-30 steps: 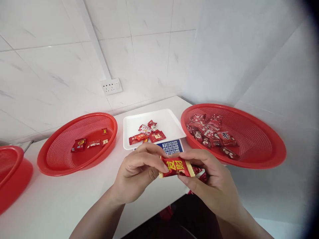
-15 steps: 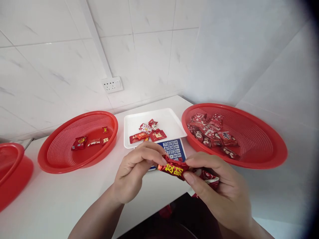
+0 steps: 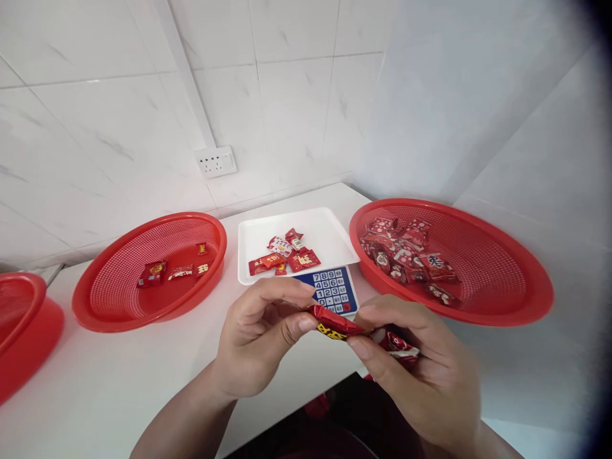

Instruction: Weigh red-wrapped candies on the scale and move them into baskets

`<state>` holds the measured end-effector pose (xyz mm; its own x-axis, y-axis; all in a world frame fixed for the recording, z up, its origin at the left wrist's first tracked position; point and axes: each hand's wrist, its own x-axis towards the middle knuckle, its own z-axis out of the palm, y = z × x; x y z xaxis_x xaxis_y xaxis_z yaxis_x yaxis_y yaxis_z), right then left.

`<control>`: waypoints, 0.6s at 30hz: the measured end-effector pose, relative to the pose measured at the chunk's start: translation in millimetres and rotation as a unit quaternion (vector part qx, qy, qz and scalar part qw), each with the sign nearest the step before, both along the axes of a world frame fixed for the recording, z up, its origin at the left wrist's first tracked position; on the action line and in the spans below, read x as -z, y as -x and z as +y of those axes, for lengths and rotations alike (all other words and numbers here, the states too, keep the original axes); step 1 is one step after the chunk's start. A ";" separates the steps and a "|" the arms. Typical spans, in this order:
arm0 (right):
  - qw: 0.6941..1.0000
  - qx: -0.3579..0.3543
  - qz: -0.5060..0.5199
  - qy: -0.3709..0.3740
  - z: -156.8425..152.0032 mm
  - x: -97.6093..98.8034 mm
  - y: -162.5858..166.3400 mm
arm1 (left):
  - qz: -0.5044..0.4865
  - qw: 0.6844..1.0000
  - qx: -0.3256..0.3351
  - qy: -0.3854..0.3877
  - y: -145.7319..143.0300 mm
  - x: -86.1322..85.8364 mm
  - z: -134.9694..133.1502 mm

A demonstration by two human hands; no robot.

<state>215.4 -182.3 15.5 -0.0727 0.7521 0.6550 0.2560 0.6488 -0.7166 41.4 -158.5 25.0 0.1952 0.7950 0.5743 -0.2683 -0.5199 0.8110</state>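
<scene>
Both my hands pinch one red candy packet (image 3: 335, 323) with yellow print, held above the near edge of the white counter (image 3: 143, 376). My left hand (image 3: 261, 338) grips its left end between thumb and fingers. My right hand (image 3: 421, 370) grips its right end and also holds another red and white packet (image 3: 399, 343) against the palm. Just beyond the hands sits a scale with a blue keypad (image 3: 332, 290) and a white tray (image 3: 268, 233) carrying several red candies (image 3: 287, 255).
A red mesh basket (image 3: 497, 306) on the right holds several red packets. Another red basket (image 3: 109, 312) on the left holds a few candies. A third red basket (image 3: 23, 331) shows at the far left edge. A wall socket (image 3: 217, 162) sits on the tiled wall.
The packet has tilted from facing me to nearly edge-on between my fingers. My hands have lowered slightly, uncovering more of the scale keypad.
</scene>
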 end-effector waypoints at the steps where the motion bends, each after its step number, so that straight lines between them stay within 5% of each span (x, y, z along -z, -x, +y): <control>1: 1.000 0.000 -0.003 -0.002 0.3 0.0 -0.4 | 0.000 1.000 -0.005 0.001 0.0 0.0 -0.2; 18: 0.995 -0.049 -0.040 0.079 2.7 6.8 -1.2 | 0.034 0.997 -0.005 0.070 5.4 8.6 -2.6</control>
